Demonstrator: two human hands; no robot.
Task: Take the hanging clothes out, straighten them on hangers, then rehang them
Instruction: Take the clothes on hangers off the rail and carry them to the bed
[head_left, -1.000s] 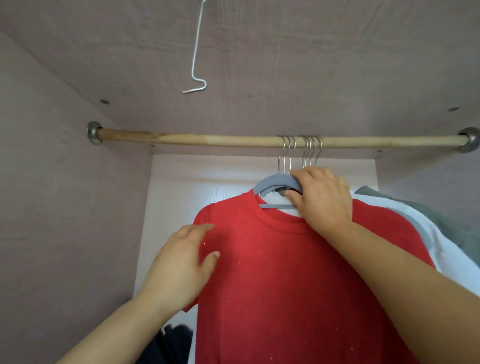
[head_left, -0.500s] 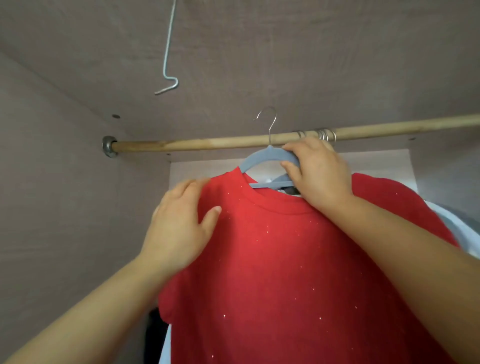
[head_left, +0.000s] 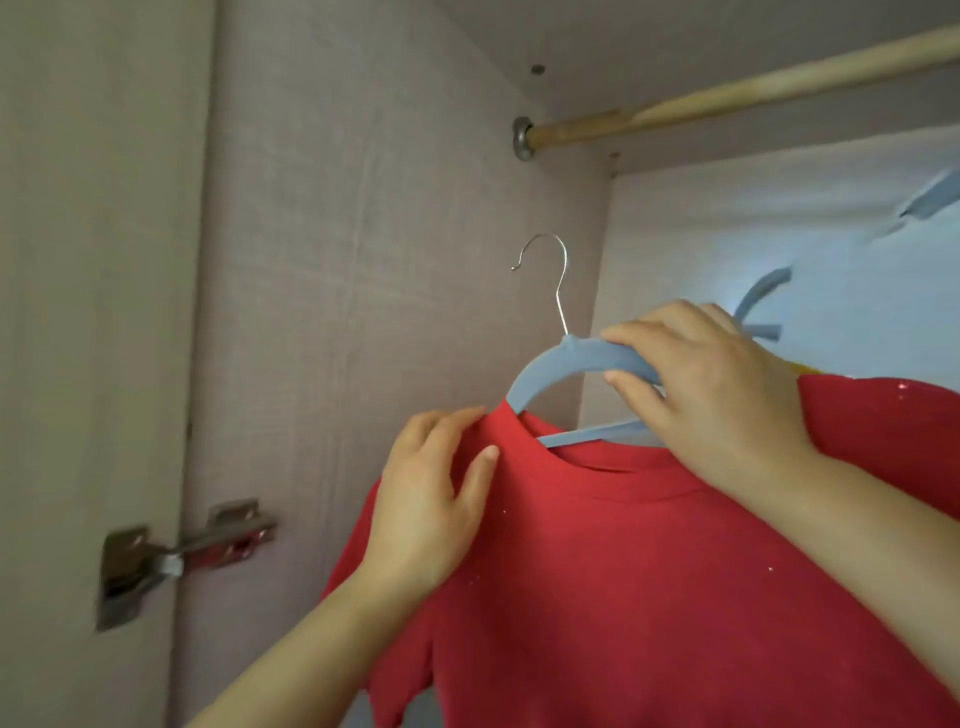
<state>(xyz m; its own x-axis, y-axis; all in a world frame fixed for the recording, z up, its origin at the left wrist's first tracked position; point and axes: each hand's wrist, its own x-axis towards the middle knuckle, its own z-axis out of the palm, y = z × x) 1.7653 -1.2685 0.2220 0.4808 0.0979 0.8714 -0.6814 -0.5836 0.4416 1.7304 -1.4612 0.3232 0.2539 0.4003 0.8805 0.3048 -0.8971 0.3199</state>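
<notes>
The red T-shirt (head_left: 649, 571) is hanging on a blue hanger (head_left: 587, 356) below the wooden rod (head_left: 727, 91), hook off it. Your right hand (head_left: 717, 405) is curling its fingers round the hanger; your left hand (head_left: 426, 509) is pinching the shirt's shoulder.

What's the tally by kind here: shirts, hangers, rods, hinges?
Red short-sleeved T-shirt: 1
Blue-grey hangers: 3 (held hanger with a wire hook; two blurred, partly visible hangers at right)
Wooden clothes rod: 1
Steel door hinge: 1
Total: 6
</notes>
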